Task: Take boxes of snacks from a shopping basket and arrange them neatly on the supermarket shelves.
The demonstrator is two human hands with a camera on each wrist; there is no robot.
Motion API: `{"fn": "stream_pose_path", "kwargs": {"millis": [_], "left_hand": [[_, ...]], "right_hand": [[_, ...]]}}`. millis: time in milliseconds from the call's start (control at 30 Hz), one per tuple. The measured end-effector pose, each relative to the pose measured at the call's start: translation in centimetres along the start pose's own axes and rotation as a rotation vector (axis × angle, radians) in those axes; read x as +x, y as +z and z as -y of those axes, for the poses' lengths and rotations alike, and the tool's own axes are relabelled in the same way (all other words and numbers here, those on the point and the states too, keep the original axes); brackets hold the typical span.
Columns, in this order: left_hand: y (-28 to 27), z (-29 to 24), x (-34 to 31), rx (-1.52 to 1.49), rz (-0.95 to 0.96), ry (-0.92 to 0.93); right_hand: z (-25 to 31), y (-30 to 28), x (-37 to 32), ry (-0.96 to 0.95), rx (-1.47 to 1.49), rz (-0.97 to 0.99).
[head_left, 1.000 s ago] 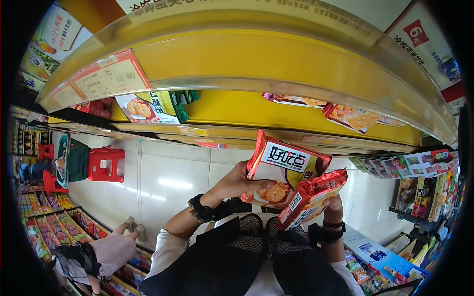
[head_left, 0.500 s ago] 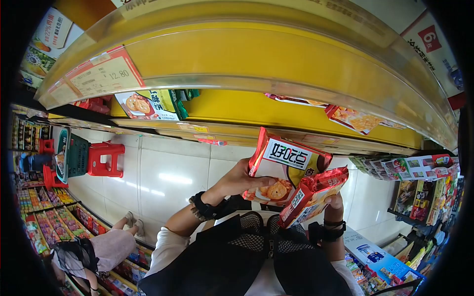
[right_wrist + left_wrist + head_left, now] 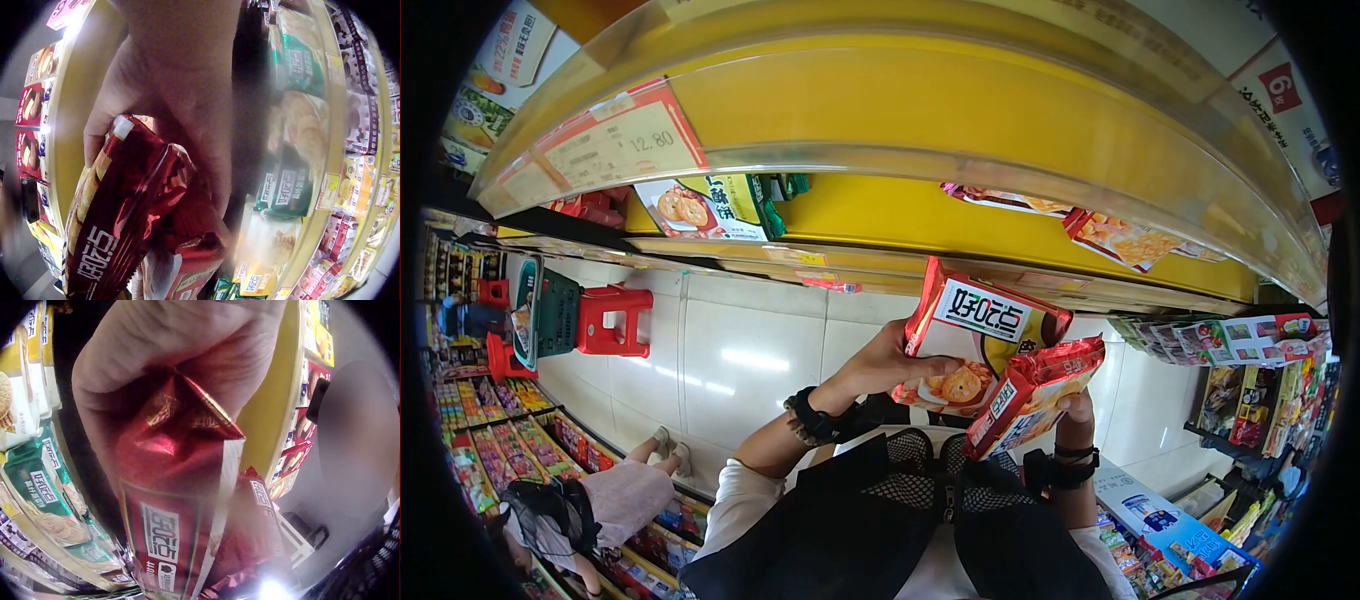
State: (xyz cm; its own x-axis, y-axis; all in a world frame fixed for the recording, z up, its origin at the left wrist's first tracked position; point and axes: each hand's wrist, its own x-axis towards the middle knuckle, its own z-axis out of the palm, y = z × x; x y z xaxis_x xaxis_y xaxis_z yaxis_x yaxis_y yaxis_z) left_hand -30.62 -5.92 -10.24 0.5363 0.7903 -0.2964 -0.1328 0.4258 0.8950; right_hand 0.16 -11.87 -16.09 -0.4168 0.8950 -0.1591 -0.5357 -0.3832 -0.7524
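Observation:
Two red cookie packages are held side by side below the yellow shelf in the head view. My left hand (image 3: 887, 362) grips the left package (image 3: 975, 318), thumb across its front. The right package (image 3: 1040, 395) is tilted over the first one's lower right corner, gripped by my right hand (image 3: 1077, 418) at its right side. In the left wrist view the left hand (image 3: 181, 344) wraps round the end of a red package (image 3: 162, 531). The right wrist view shows the right hand (image 3: 178, 81) round another red package (image 3: 119, 206).
A yellow shelf (image 3: 880, 215) with a clear front strip spans the top, bearing a green-and-white package (image 3: 700, 208) and red packages (image 3: 1115, 238). At left stand a green basket (image 3: 552, 315) and a red stool (image 3: 613, 323). A person (image 3: 590, 510) is at lower left.
The view has shifted slightly against the shelf. Both hands keep their grip, and the right package has tilted slightly. The person at lower left has moved a little.

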Motion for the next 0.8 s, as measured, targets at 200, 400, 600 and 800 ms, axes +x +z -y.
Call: {"fn": "stream_pose_path", "kwargs": {"millis": [200,400,600,800], "left_hand": [[-0.1,0.2,-0.1,0.003,0.006,0.005],[-1.5,-0.4,-0.9,-0.024,-0.007,-0.011],[-1.3,-0.4,-1.3,-0.058,-0.066,-0.011],[-2.5,-1.1,-2.5,-0.196,-0.203,0.019]], "right_hand": [[-0.1,0.0,0.1,-0.014,-0.024,0.015],[-0.7,0.9,0.9,-0.002,0.022,0.060],[-0.7,-0.9,-0.4,-0.067,0.202,0.080],[0.2,-0.3,0.0,-0.121,0.184,0.004]]}}
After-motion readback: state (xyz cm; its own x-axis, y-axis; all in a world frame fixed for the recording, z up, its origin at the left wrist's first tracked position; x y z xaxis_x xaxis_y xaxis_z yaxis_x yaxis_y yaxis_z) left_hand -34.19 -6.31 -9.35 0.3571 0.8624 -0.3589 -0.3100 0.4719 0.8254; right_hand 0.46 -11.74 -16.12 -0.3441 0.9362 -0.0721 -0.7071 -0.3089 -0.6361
